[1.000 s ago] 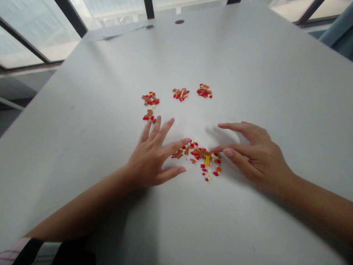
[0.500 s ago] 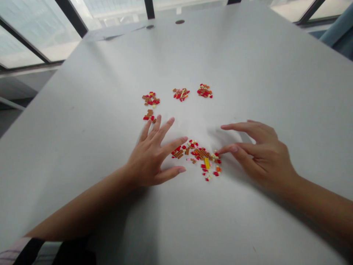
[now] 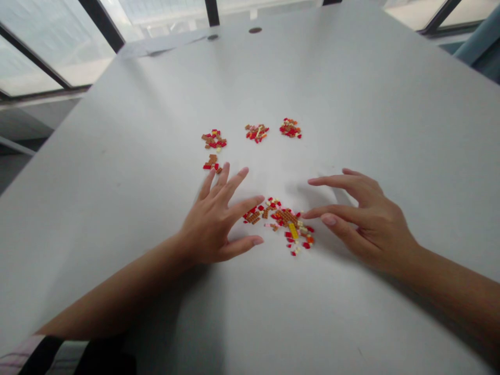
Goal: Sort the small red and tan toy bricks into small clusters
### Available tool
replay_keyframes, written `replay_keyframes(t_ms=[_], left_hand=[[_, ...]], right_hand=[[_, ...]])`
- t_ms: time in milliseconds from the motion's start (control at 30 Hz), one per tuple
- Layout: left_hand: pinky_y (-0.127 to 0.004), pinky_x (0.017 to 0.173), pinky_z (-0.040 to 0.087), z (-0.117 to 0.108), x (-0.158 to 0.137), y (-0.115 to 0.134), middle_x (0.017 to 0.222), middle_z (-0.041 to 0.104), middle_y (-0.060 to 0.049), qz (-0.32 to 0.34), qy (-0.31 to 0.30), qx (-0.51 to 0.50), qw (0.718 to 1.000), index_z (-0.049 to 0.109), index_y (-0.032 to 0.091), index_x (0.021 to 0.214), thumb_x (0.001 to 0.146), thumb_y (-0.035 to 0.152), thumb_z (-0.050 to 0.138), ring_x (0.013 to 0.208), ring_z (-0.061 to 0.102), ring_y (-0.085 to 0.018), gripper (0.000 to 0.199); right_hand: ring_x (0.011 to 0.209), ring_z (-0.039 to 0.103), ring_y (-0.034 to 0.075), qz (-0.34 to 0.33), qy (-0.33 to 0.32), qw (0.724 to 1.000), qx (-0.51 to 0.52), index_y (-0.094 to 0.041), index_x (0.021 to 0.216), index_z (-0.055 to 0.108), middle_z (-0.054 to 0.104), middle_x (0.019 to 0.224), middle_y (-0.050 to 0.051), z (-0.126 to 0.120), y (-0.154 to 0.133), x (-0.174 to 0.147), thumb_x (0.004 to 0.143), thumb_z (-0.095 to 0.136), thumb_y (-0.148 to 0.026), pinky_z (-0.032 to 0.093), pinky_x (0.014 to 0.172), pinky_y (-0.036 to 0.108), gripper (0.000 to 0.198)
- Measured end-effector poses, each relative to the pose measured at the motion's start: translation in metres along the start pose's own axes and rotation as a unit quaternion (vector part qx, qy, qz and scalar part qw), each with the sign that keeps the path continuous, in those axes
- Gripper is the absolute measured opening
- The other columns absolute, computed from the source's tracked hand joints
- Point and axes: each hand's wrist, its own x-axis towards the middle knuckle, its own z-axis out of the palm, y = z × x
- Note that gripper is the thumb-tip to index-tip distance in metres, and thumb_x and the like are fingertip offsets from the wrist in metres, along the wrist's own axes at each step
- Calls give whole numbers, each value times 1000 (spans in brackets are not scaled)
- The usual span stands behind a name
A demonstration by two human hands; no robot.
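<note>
**Right hand (image 3: 367,221) at the edge of a loose brick pile (image 3: 287,217), left hand (image 3: 213,224) spread beside it**

The left hand lies palm down with its fingers fanned apart, open. Its index fingertip reaches the near side of the pile, beside some studded brown bricks (image 3: 253,218); whether it presses on any piece cannot be told. Just beyond its outer fingertips sits a small brown-and-red cluster (image 3: 211,162).

The right hand is half curled and also open, with a gap between thumb and index finger. The index fingertip points at the pile's right side; contact with a piece there cannot be made out.

The pile lies between the two hands, mixing brown, red, cream and pink pieces. A yellow brick (image 3: 293,230) is a little nearer the wearer than the right index fingertip, and an orange brick (image 3: 310,240) lies below that fingertip.

Farther out, past both hands, stand three mixed heaps: a left heap (image 3: 214,139) beyond the left fingertips, a middle heap (image 3: 257,133), and a right heap (image 3: 290,128). All rest on the white table (image 3: 250,317).
</note>
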Motion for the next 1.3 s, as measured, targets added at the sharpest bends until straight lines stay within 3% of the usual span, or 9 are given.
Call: replay_keyframes(t_ms=[200, 367, 567, 767, 967, 1100, 1300], left_hand=[[-70, 132, 14, -1, 0, -1, 178, 29, -17, -2, -6, 0, 1000, 62, 28, 151, 97, 65, 67, 165, 20, -49, 66], [-71, 132, 14, -1, 0, -1, 179, 29, -14, -13, -12, -9, 1000, 62, 30, 151, 94, 66, 70, 165, 20, -49, 67], [-71, 132, 13, -2, 0, 0, 180, 28, -12, -21, -18, -9, 1000, 63, 31, 150, 93, 66, 71, 166, 18, -50, 67], [-70, 132, 14, -1, -1, -1, 178, 29, -16, -8, -19, 0, 1000, 61, 29, 151, 97, 67, 65, 166, 20, -47, 67], [-66, 133, 14, 4, -1, -1, 177, 31, -19, -10, -5, -1, 1000, 62, 27, 150, 97, 72, 62, 162, 35, -42, 69], [-67, 133, 14, 0, 0, -1, 177, 30, -21, -1, -27, -8, 1000, 59, 26, 153, 99, 70, 59, 162, 34, -43, 69], [-68, 133, 12, -1, 1, -2, 179, 28, -18, -5, -25, -21, 999, 59, 28, 152, 96, 66, 66, 163, 32, -45, 69]], right_hand=[[118, 73, 25, -20, 6, 1000, 17, -29, 81, 79, 78, 129, 7, -1, -1, 0, 107, 55, -29, 45, 122, 58, 35], [123, 70, 25, -5, -14, 1000, 18, -30, 87, 82, 77, 132, 7, 1, -1, 2, 108, 52, -39, 41, 125, 58, 38], [116, 72, 26, -13, -36, 998, 54, -31, 78, 79, 78, 128, 3, -2, 0, 2, 108, 51, -40, 44, 123, 57, 42], [124, 69, 24, -57, -25, 996, 61, -32, 90, 81, 75, 133, 4, 2, 0, 1, 108, 51, -35, 39, 126, 54, 35], [125, 69, 24, -86, -64, 991, 83, -30, 80, 77, 78, 128, 3, -2, -2, 5, 108, 47, -40, 39, 126, 55, 42], [131, 66, 24, -87, -57, 991, 85, -33, 97, 81, 75, 136, 2, 1, -1, 2, 108, 49, -39, 37, 128, 55, 34], [132, 65, 24, -106, -73, 986, 105, -33, 89, 80, 75, 136, 1, -1, 0, 2, 107, 48, -41, 35, 128, 56, 38]])
